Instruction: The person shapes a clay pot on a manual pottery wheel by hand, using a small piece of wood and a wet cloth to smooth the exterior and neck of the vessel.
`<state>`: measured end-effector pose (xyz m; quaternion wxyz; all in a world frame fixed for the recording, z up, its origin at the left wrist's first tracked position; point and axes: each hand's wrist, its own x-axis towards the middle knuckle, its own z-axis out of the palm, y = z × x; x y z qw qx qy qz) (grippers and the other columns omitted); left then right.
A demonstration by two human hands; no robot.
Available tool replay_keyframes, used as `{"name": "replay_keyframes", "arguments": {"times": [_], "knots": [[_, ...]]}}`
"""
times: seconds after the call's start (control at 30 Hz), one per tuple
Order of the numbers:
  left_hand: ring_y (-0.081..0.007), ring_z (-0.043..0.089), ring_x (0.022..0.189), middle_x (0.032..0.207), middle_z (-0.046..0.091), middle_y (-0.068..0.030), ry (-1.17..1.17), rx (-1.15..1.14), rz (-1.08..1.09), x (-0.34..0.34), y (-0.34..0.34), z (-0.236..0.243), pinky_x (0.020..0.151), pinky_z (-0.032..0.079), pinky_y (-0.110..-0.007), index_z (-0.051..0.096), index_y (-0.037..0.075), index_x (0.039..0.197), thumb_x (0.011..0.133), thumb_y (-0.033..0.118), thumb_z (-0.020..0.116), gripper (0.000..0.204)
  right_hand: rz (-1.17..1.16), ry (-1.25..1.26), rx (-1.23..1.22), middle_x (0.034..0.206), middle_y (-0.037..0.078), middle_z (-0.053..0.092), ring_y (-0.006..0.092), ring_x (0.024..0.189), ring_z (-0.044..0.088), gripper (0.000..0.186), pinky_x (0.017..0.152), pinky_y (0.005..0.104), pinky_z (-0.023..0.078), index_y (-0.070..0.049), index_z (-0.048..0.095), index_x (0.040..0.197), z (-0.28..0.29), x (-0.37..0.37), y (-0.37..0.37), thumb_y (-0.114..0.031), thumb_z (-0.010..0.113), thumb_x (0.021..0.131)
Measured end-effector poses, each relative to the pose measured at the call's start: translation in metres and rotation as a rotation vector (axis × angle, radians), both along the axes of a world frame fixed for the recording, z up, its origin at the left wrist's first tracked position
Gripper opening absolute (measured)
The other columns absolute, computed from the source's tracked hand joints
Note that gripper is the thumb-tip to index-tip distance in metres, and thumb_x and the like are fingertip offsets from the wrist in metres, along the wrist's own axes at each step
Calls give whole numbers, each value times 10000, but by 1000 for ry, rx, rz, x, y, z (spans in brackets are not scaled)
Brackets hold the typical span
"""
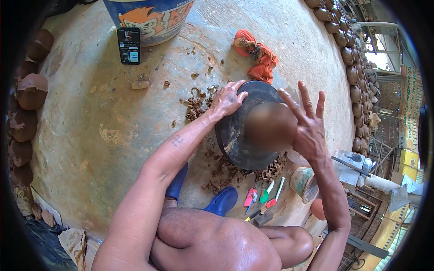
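Observation:
A black round turntable (244, 154) sits on the floor in front of my knees. On its right part rests a rounded brown thing (269, 127), too blurred to make out, though its colour is like the clay pots nearby. My left hand (228, 100) lies on the turntable's far left edge, its fingers stretched out and the thumb apart. At the right side of the brown thing is my right hand (308, 121), fingers spread and raised; its thumb side is hidden against or behind that thing.
Brown clay shavings (197, 103) litter the floor around the turntable. Small coloured-handled tools (266, 195) lie near my knees, beside a worn bowl (304, 184). Beyond are an orange cloth (264, 61), a phone (129, 45) and a tub (156, 34). Clay pots (31, 91) line both sides.

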<state>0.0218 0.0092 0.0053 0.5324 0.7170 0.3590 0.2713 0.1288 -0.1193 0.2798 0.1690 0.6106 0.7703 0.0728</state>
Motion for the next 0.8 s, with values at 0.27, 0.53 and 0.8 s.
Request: {"name": "replay_keyframes", "arguments": {"times": [0.27, 0.53, 0.8], "knots": [[-400, 634, 1322, 1427, 671, -211, 37, 23, -39, 2, 6, 3, 1134, 499, -483, 606, 98, 1512, 1033, 409, 665, 574, -11, 11, 235, 1250, 40, 724, 293, 1297, 607, 273, 1112, 534, 399, -141, 759, 975, -24, 1, 24, -353, 842, 825], [-417, 623, 1327, 1414, 663, -223, 19, 21, -67, 7, 8, 1, 1136, 495, -503, 575, 115, 1535, 1030, 423, 652, 596, 19, -83, 201, 1120, 22, 742, 265, 1194, 639, 285, 1085, 515, 403, -131, 773, 964, -42, 18, 28, -390, 813, 853], [-410, 627, 1321, 1406, 665, -226, 44, 36, -80, 5, 10, 1, 1131, 498, -498, 576, 110, 1532, 1033, 430, 648, 597, -203, -129, 128, 1164, 75, 766, 252, 1168, 645, 342, 1077, 511, 401, -95, 794, 999, -37, -7, 27, -418, 802, 886]]}}
